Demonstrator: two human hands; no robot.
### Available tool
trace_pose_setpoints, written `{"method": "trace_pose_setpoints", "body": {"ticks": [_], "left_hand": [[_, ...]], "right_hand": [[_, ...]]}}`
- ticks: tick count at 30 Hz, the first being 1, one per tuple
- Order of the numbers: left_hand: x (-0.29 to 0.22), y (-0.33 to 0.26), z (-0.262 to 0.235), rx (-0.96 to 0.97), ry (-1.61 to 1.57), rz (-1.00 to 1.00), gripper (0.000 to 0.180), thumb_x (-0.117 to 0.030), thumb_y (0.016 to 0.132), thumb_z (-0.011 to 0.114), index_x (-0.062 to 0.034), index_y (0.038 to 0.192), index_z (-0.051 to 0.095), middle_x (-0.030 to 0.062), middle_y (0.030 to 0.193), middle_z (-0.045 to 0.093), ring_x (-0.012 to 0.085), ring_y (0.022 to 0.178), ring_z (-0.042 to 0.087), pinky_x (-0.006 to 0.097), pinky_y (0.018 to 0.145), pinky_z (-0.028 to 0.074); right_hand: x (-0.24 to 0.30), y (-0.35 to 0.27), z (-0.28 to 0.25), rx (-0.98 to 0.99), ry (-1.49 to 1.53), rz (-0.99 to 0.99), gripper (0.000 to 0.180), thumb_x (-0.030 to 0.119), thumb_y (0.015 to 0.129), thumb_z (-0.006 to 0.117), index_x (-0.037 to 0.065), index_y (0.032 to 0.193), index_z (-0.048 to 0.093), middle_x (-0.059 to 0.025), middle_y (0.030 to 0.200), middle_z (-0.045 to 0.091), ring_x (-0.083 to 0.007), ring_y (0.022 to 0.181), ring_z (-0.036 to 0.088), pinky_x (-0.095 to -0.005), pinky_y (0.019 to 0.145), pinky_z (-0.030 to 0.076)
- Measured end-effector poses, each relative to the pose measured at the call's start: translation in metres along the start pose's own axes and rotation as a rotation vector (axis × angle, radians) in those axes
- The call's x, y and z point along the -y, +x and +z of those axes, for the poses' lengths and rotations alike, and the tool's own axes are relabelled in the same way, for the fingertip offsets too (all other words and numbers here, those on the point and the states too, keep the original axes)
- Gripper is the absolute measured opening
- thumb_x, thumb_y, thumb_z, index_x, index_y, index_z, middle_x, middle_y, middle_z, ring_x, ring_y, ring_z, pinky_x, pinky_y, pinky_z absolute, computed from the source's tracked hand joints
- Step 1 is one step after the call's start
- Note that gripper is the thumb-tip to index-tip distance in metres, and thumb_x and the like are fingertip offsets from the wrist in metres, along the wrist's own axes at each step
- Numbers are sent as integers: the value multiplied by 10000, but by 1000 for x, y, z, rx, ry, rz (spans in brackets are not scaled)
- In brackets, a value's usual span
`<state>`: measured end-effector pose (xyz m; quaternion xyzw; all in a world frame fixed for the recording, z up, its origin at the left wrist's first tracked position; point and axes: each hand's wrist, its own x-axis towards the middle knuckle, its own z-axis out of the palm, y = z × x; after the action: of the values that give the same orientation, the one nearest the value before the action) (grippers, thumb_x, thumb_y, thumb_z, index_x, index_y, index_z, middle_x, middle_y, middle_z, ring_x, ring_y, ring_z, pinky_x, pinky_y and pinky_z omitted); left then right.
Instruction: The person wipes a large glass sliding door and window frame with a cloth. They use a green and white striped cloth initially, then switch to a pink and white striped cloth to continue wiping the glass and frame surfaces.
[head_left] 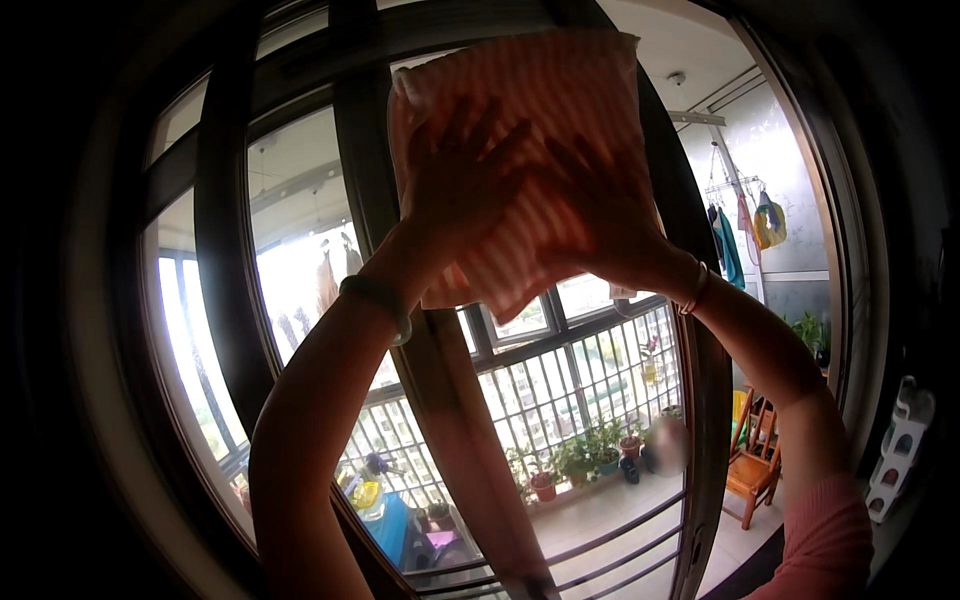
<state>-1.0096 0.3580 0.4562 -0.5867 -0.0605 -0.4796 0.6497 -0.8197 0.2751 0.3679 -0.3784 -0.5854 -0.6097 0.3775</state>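
A pink-and-white striped cloth is spread against the upper part of a dark-framed glass door. My left hand lies on the cloth's left half, fingers stretched apart and pointing up. Beside it my right hand presses on the right half, its fingers also spread flat. The cloth's lower edge hangs loose in a fold between my wrists. Behind the cloth, the glass and part of the frame are hidden.
Through the glass a balcony shows potted plants, a window grille and a blue box. Right of the door frame stand a wooden chair and hanging laundry. A white plastic rack is at the far right.
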Motion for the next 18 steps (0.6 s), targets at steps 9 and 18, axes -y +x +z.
{"method": "trace_pose_setpoints", "body": {"ticks": [9, 18], "left_hand": [[144, 77, 42, -89, -475, -192, 517, -476, 912, 582, -144, 1308, 597, 104, 1402, 541, 299, 1316, 466, 511, 1120, 291], [139, 60, 12, 20, 143, -101, 433, -389, 977, 456, -186, 1338, 582, 123, 1455, 501, 380, 1385, 399, 539, 1155, 276]], "right_hand": [[-29, 166, -5, -134, 66, 135, 497, 479, 866, 630, 185, 1266, 633, -83, 1164, 658, -237, 1127, 607, -401, 992, 441], [-24, 202, -5, -5, 153, 71, 270, 332, 977, 503, 152, 1090, 670, -58, 1017, 650, -231, 970, 633, -430, 769, 540]]}}
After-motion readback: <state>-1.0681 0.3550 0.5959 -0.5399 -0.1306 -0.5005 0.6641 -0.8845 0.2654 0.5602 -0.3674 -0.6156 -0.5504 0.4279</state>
